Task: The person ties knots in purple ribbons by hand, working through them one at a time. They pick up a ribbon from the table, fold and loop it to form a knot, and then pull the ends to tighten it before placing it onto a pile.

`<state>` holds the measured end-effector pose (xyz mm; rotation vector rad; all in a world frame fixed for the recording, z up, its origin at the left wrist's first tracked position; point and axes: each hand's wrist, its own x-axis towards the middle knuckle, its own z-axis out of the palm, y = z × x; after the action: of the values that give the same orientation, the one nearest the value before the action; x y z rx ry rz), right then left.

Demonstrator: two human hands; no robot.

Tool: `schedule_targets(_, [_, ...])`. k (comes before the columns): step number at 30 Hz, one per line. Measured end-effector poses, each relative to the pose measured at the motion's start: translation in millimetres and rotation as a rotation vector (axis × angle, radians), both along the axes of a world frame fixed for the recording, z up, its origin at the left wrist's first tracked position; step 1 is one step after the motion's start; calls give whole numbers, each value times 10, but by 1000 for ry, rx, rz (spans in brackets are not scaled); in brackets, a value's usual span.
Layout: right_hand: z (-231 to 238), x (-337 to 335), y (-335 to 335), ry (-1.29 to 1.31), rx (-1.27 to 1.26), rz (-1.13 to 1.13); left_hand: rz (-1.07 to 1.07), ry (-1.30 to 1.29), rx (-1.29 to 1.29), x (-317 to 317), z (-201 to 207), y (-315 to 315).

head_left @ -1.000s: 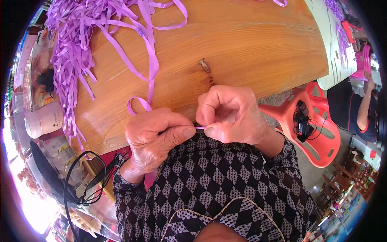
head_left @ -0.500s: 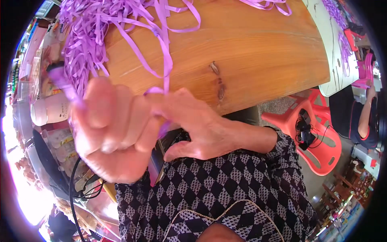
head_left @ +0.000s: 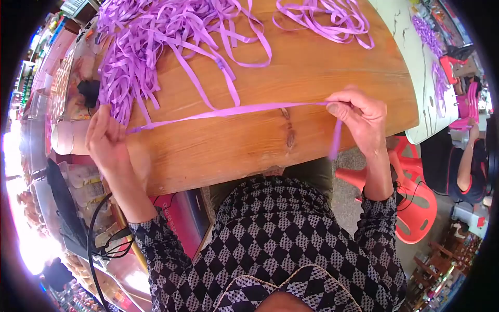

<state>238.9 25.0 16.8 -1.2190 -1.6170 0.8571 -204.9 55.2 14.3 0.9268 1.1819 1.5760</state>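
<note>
A purple ribbon [head_left: 244, 109] stretches nearly taut across the wooden table, just above its near part. At its left end my left hand [head_left: 110, 140] is closed, its fingers pinched beside a darker, knotted-looking bit of the strip. My right hand [head_left: 364, 117] pinches the ribbon between thumb and bent fingers, and a short blurred tail hangs below the grip. Beyond the strip, a large tangled heap of purple ribbons [head_left: 150, 47] covers the far left of the table, with loops trailing toward me.
A smaller pile of purple ribbon [head_left: 332, 23] lies on the far side of the wooden table [head_left: 332, 78]. A white marbled table [head_left: 442, 112] adjoins it at right. Red plastic stools [head_left: 413, 208] stand below, near another person [head_left: 462, 156]. A black cable [head_left: 93, 234] hangs at left.
My hands were close together in front of my chest, the left one raised and blurred. They have moved wide apart over the table, drawing the ribbon out between them.
</note>
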Motion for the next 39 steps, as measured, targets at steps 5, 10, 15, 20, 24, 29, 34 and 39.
schedule_targets(5, [-61,-264,-15,-225,146,131,540,1292,289,864,126,-10])
schedule_targets(10, [89,-785,-71,-295,373,315,-424,669,248,1868,321,-514])
schedule_targets(15, [98,-731,-83,-279,328,213,-743,123,-296,1964,184,-516])
schedule_targets(20, [31,-375,-109,-139,125,167,-832,82,-384,1740,140,-496])
schedule_targets(24, [15,-316,-176,-14,-47,22,-710,-406,-423,1626,11,-500])
schedule_targets(29, [-157,-669,-317,-377,416,244,-698,-587,-318,1796,42,-459])
schedule_targets(34, [-59,-759,-376,-377,594,161,-644,-3,-333,1876,68,-681])
schedule_targets(39, [-99,-714,-312,-335,597,109,-806,158,-339,1908,60,-689])
